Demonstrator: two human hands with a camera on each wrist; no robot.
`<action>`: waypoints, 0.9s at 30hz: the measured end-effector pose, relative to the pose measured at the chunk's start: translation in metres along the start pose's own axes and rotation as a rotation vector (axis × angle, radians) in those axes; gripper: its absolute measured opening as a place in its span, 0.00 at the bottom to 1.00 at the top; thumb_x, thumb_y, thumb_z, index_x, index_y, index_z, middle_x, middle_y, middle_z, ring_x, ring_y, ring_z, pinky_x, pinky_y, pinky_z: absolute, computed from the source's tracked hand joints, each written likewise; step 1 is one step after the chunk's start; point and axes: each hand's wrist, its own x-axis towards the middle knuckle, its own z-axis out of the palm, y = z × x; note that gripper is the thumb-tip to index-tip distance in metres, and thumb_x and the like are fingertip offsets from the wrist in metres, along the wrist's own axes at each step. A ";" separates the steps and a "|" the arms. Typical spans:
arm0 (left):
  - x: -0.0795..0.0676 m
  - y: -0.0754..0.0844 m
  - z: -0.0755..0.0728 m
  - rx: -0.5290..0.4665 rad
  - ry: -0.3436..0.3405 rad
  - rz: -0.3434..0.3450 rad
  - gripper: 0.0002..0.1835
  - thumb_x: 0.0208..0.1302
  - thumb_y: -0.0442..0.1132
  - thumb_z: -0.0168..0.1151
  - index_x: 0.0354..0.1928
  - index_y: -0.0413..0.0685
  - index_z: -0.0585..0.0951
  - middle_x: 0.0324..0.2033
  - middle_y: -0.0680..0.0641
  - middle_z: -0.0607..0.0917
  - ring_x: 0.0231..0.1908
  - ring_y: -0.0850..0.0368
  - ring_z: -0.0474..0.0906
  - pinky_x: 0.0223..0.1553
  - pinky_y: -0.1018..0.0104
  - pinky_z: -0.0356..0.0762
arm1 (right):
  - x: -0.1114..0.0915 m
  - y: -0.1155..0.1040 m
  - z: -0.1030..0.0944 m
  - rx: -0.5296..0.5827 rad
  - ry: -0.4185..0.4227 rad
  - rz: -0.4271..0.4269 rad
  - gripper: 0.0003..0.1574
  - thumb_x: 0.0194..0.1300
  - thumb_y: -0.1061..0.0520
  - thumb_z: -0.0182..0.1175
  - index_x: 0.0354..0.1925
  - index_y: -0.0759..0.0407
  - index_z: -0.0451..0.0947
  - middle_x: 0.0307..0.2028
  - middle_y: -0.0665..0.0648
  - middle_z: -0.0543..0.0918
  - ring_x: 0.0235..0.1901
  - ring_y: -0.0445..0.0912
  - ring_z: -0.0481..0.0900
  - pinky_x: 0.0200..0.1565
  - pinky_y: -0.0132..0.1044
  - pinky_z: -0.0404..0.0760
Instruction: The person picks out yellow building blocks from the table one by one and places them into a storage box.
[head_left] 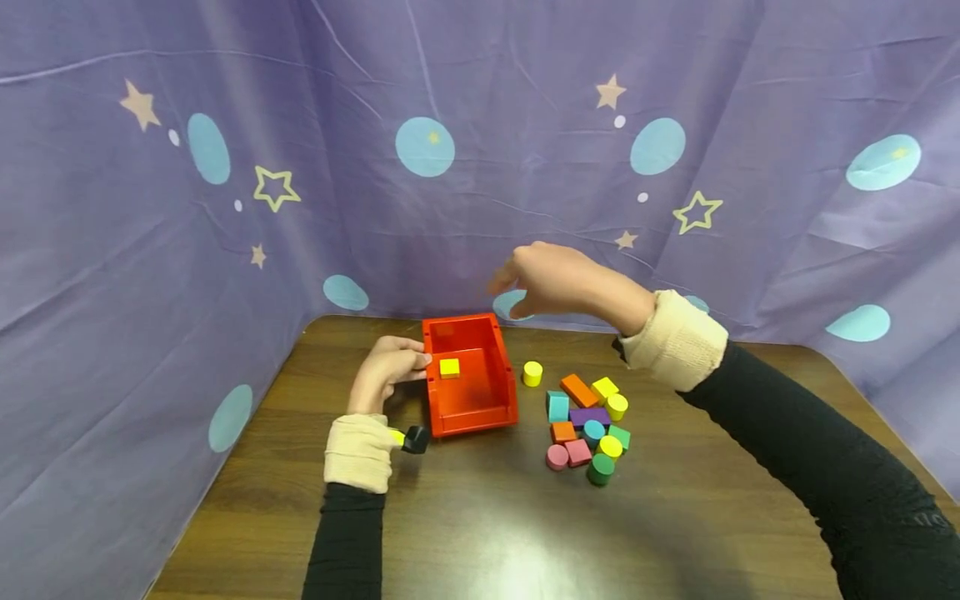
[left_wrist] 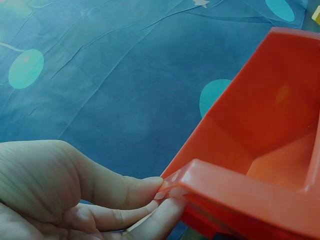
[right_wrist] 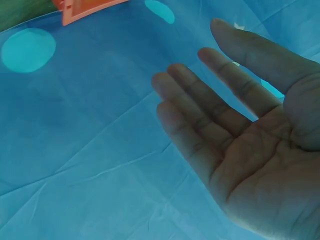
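Note:
A red plastic bin [head_left: 480, 393] stands toward the back of the table, with a yellow block [head_left: 449, 368] lying inside. At its left wall, my left hand [head_left: 387, 367] pinches the edge; the left wrist view shows the thumb and fingertips on either side of the red rim [left_wrist: 225, 184]. My right hand [head_left: 558, 279] is raised behind and to the right of the bin, holding nothing. Its fingers [right_wrist: 200, 107] are relaxed and spread from the thumb in the right wrist view. Just right of the bin stands a yellow cylinder [head_left: 532, 373].
Several coloured blocks lie grouped on the brown wooden table [head_left: 450, 508], right of the bin. Among them are an orange block [head_left: 579, 390], a purple block [head_left: 589, 417] and a green cylinder [head_left: 601, 469]. A purple patterned curtain [head_left: 525, 108] hangs behind the table and along its left side.

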 end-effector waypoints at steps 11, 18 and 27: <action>0.001 0.001 0.001 0.025 -0.009 -0.008 0.23 0.68 0.26 0.58 0.63 0.22 0.71 0.45 0.39 0.82 0.39 0.59 0.82 0.44 0.70 0.90 | -0.051 0.025 0.024 -0.028 0.120 -0.026 0.22 0.63 0.59 0.72 0.56 0.52 0.85 0.57 0.55 0.85 0.58 0.55 0.82 0.57 0.56 0.85; 0.001 0.003 0.000 0.025 -0.022 -0.010 0.25 0.69 0.26 0.58 0.65 0.22 0.70 0.44 0.41 0.82 0.36 0.63 0.81 0.39 0.74 0.89 | -0.082 0.040 0.039 -0.011 0.191 -0.072 0.21 0.64 0.63 0.69 0.55 0.52 0.85 0.55 0.53 0.86 0.54 0.53 0.84 0.51 0.54 0.88; 0.002 0.003 0.000 0.022 -0.026 -0.015 0.24 0.69 0.27 0.58 0.64 0.22 0.70 0.42 0.43 0.83 0.30 0.68 0.79 0.42 0.72 0.89 | -0.108 0.060 0.062 -0.044 0.160 -0.183 0.19 0.57 0.67 0.74 0.47 0.52 0.87 0.44 0.50 0.87 0.39 0.44 0.87 0.39 0.40 0.90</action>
